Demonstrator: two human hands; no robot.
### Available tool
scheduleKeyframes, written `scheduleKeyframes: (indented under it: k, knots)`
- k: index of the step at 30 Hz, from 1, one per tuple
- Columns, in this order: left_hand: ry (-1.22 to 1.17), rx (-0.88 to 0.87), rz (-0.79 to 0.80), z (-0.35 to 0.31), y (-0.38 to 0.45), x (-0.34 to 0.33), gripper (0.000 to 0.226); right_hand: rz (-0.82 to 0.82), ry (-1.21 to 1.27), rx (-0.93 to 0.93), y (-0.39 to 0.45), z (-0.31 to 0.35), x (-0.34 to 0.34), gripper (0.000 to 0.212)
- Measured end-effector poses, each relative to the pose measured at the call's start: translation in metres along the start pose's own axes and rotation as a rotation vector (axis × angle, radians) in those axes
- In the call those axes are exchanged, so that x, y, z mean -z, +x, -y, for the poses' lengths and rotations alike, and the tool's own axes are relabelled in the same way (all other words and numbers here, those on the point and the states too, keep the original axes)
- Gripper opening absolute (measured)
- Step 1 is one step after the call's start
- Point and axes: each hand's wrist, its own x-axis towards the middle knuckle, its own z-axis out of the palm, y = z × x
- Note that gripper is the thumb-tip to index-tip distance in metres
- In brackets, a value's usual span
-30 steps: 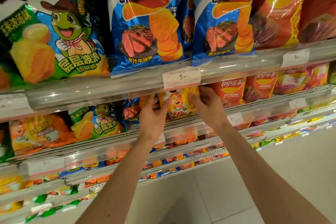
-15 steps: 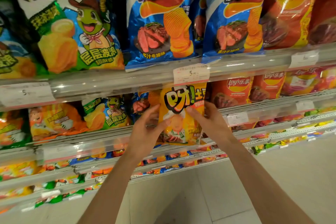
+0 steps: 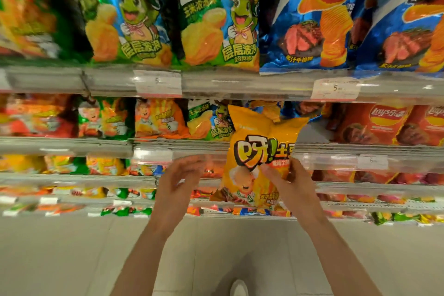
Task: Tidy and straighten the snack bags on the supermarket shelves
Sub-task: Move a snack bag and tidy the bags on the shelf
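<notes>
Head cam: you're only partway through, I'd say. One yellow snack bag [image 3: 258,158] is off its row and out in front of the shelves [image 3: 240,84], so it needs a slot, and the lower tiers look messy too, though they're blurry. Your right hand [image 3: 292,187] pinches the bag's lower right side, thumb across the front. Your left hand [image 3: 179,184] sits just beside its left edge, fingers loosely spread and holding nothing.
</notes>
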Motion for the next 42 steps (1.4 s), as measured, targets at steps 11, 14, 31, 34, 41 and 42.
scheduleKeyframes:
  k: [11, 14, 31, 34, 41, 42]
  knots:
    - [-0.062, 0.02, -0.229, 0.0, -0.039, 0.207, 0.011, 0.036, 0.01, 0.058, -0.084, 0.058, -0.142, 0.044]
    - [-0.096, 0.027, -0.275, 0.003, -0.053, 0.265, 0.012, 0.058, 0.006, 0.117, -0.104, 0.074, -0.19, 0.062]
    - [-0.228, 0.003, -0.59, 0.007, -0.046, 0.504, 0.022, 0.454, 0.141, 0.237, -0.128, 0.175, -0.448, 0.05]
    - [-0.194, 0.0, -0.622, 0.008, -0.03, 0.539, 0.043, 0.511, 0.162, 0.257, -0.112, 0.186, -0.498, 0.081]
    - [-0.112, 0.021, -0.683, 0.012, 0.016, 0.633, 0.007, 0.593, 0.087, 0.232, -0.089, 0.211, -0.611, 0.101]
    - [-0.108, 0.016, -0.692, 0.011, 0.023, 0.645, 0.007, 0.611, 0.073, 0.215, -0.087, 0.213, -0.625, 0.11]
